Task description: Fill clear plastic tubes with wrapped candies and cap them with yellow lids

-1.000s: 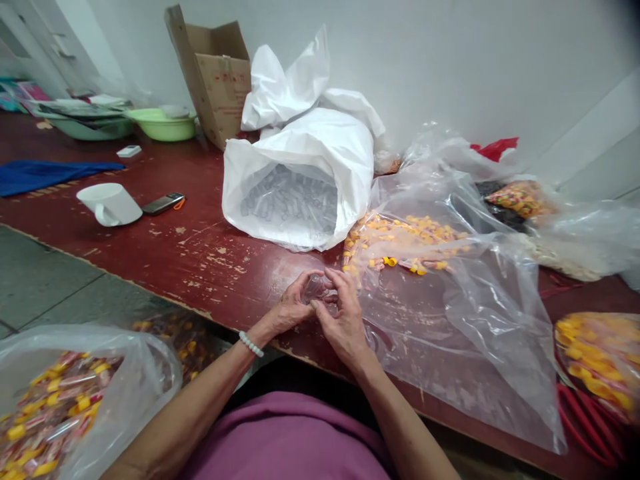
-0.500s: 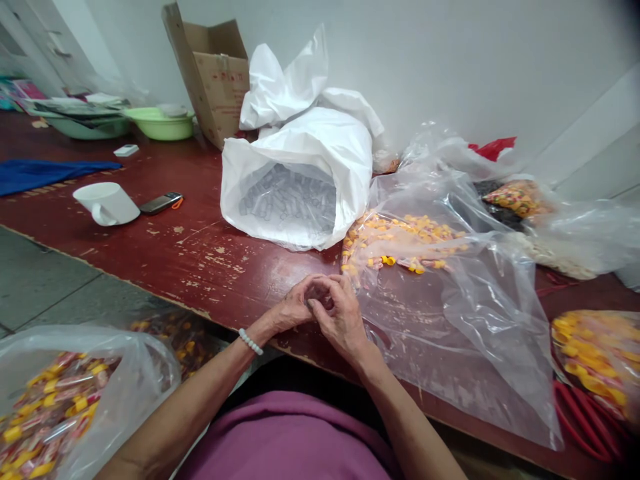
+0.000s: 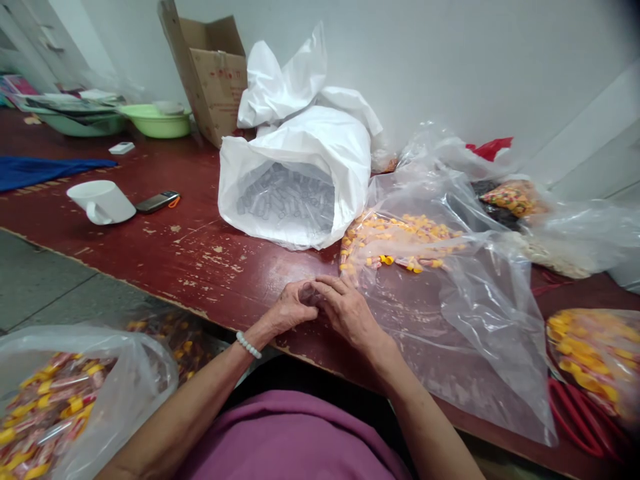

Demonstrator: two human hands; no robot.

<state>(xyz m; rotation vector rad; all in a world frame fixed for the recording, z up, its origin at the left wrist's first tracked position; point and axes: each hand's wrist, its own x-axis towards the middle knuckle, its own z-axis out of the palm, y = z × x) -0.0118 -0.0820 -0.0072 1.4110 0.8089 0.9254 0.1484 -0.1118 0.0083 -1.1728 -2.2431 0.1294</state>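
Observation:
In front of my body my left hand (image 3: 293, 308) is closed, fingers curled round a small see-through piece that looks like a clear plastic tube (image 3: 308, 293). My right hand (image 3: 346, 312) meets it from the right, its bent fingers on the same piece and hiding much of it. Just beyond the hands, a white sack (image 3: 345, 157) lies on its side, its mouth facing me and showing many clear plastic tubes (image 3: 285, 197). To the right, yellow-capped pieces with pinkish bodies (image 3: 400, 233) lie in and under a large clear plastic bag (image 3: 480, 333).
On the red table (image 3: 200, 253) stand a white mug (image 3: 107, 203), a phone (image 3: 157, 201), a cardboard box (image 3: 217, 87) and a green basin (image 3: 160, 125). Red-handled scissors (image 3: 575, 413) lie at right. A bag of yellow-capped pieces (image 3: 45, 413) stands low at left.
My right hand has turned, its fingers now reaching over towards the left hand. The ring-like gap between both hands has narrowed. The view has shifted slightly.

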